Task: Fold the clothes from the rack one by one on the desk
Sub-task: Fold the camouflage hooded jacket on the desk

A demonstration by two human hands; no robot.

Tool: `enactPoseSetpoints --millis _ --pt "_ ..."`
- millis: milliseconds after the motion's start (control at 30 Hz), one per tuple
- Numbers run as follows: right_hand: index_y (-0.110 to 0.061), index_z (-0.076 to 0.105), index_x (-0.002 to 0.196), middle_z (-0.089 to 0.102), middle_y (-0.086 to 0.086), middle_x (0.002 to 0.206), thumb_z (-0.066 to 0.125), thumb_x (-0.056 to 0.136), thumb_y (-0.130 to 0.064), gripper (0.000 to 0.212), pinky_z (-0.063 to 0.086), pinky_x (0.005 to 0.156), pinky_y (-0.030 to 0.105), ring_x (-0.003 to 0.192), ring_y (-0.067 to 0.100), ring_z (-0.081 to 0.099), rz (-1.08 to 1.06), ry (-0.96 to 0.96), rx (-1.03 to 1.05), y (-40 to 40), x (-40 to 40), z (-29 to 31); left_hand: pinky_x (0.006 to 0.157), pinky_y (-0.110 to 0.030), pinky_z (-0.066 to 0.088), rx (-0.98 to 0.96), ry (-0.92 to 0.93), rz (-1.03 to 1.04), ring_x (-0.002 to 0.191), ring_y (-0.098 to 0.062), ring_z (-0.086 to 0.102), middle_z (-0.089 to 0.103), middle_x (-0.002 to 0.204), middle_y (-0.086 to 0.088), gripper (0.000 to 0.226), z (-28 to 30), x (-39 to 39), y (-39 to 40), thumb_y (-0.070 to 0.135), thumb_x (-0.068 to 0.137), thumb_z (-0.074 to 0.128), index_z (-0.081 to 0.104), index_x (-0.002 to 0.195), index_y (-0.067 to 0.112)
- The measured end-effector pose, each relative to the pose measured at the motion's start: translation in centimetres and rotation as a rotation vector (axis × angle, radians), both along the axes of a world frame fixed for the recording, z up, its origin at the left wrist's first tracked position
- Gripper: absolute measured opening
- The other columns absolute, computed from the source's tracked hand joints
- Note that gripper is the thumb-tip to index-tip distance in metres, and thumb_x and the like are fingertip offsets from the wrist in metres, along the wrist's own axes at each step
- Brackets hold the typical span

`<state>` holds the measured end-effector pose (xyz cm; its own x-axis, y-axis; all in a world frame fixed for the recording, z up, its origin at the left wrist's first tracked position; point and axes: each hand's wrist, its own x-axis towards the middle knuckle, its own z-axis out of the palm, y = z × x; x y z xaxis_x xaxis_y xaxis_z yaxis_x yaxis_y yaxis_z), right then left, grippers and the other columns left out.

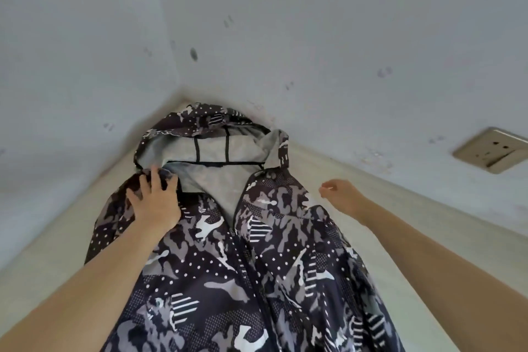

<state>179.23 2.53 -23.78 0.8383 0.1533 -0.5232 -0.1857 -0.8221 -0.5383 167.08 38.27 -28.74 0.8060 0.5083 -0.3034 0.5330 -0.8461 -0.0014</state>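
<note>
Pale beige laminate formed the tabletop (57, 237), which met two scuffed white walls in a far corner. A beige wall socket (490, 150) sat on the right wall, well apart from the garment. Nothing lay between the hands and the work.

The hooded jacket (243, 266) lay flat on the tabletop, front side up, its long axis running near to far. Its hood (200, 128) pointed into the far corner and the hem ran out of view at the near edge. The zip ran down the centre, open at the collar and exposing a grey lining.

The fabric was thin and smooth, printed with black, grey and white camouflage patches, dots and stripes. Black seam tape crossed the inside of the hood.

The left hand (155, 200) rested on the left shoulder of the jacket, its fingers curled into the fabric at the collar. The right hand (341, 197) hovered just right of the jacket, touching nothing, its fingers loosely curled.
</note>
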Motion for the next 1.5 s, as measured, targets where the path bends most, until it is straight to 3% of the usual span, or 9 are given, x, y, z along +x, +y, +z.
enactPoseSetpoints --millis 133,367,633,733,833,1067,1333,1400,1500 --pt "-0.004 0.053 0.124 0.063 0.013 0.119 0.045 0.101 -0.028 0.035 0.049 0.097 0.042 0.11 0.031 0.06 0.009 0.176 -0.045 -6.1 -3.5 0.8 0.117 -0.058 0.007 -0.062 -0.053 0.022 0.147 -0.039 -0.007 -0.016 0.16 -0.017 0.075 1.1 -0.8 -5.5 0.021 0.096 0.048 0.003 0.155 0.024" --pt "-0.005 0.053 0.124 0.067 0.007 0.111 0.042 0.102 -0.033 0.037 0.053 0.091 0.038 0.1 0.023 0.065 0.014 0.356 0.059 -12.2 -8.1 1.1 0.119 -0.053 0.015 -0.211 -0.16 -0.256 0.149 -0.031 -0.001 -0.004 0.163 -0.001 0.059 2.6 -4.0 -17.5 0.034 0.103 0.034 0.006 0.155 0.026" --pt "0.0 0.06 0.118 0.068 0.001 0.094 0.043 0.101 -0.04 0.046 0.056 0.088 0.036 0.09 0.019 0.069 0.048 0.511 0.152 -16.9 -13.7 -1.0 0.116 -0.06 0.003 -0.328 0.039 -0.295 0.147 -0.028 -0.019 -0.016 0.161 0.009 0.078 1.8 -8.3 -28.8 0.065 0.093 0.037 -0.002 0.154 0.036" --pt "-0.005 0.059 0.116 0.066 0.005 0.102 0.048 0.097 -0.046 0.046 0.054 0.092 0.04 0.096 0.022 0.067 0.025 0.628 0.235 -16.6 -15.1 -1.6 0.115 -0.064 0.006 -0.294 0.119 -0.257 0.147 -0.028 -0.02 -0.017 0.161 0.007 0.085 1.1 -9.3 -29.5 0.063 0.092 0.043 -0.009 0.153 0.036" --pt "-0.006 0.056 0.122 0.07 0.006 0.107 0.059 0.094 -0.033 0.039 0.052 0.095 0.044 0.097 0.022 0.068 0.004 0.719 0.321 -15.9 -15.9 -1.9 0.116 -0.062 0.008 -0.293 0.153 -0.23 0.147 -0.027 -0.019 -0.016 0.161 0.005 0.087 0.4 -10.0 -28.7 0.058 0.093 0.048 -0.012 0.152 0.037" --pt "-0.004 0.061 0.119 0.07 0.011 0.112 0.067 0.089 -0.019 0.034 0.051 0.097 0.041 0.104 0.023 0.066 -0.054 0.718 0.351 -15.9 -15.8 -1.5 0.117 -0.059 0.007 -0.3 0.209 -0.255 0.147 -0.026 -0.02 -0.022 0.16 0.004 0.087 -0.2 -10.1 -27.6 0.052 0.094 0.051 -0.012 0.152 0.036" --pt "-0.006 0.056 0.125 0.066 0.012 0.109 0.051 0.095 -0.027 0.037 0.054 0.087 0.037 0.092 0.024 0.066 -0.303 0.941 0.8 -16.7 -15.8 1.4 0.116 -0.061 0.008 -0.324 0.259 -0.285 0.147 -0.027 -0.021 -0.024 0.159 0.004 0.089 0.0 -9.7 -26.9 0.046 0.094 0.055 -0.011 0.153 0.035" --pt "-0.006 0.055 0.123 0.066 0.01 0.108 0.044 0.098 -0.033 0.039 0.054 0.081 0.033 0.092 0.021 0.068 -0.336 0.883 0.797 -16.7 -15.4 1.7 0.116 -0.061 0.008 -0.329 0.266 -0.287 0.147 -0.027 -0.021 -0.024 0.159 0.004 0.091 0.0 -9.7 -26.8 0.045 0.093 0.057 -0.011 0.153 0.035" --pt "-0.009 0.053 0.125 0.064 0.016 0.117 0.038 0.101 -0.042 0.042 0.053 0.086 0.041 0.103 0.029 0.064 -0.468 0.871 0.674 -17.3 -15.0 1.5 0.116 -0.061 0.009 -0.333 0.278 -0.293 0.147 -0.028 -0.02 -0.024 0.159 0.004 0.092 0.1 -9.7 -26.7 0.043 0.092 0.059 -0.01 0.153 0.035"
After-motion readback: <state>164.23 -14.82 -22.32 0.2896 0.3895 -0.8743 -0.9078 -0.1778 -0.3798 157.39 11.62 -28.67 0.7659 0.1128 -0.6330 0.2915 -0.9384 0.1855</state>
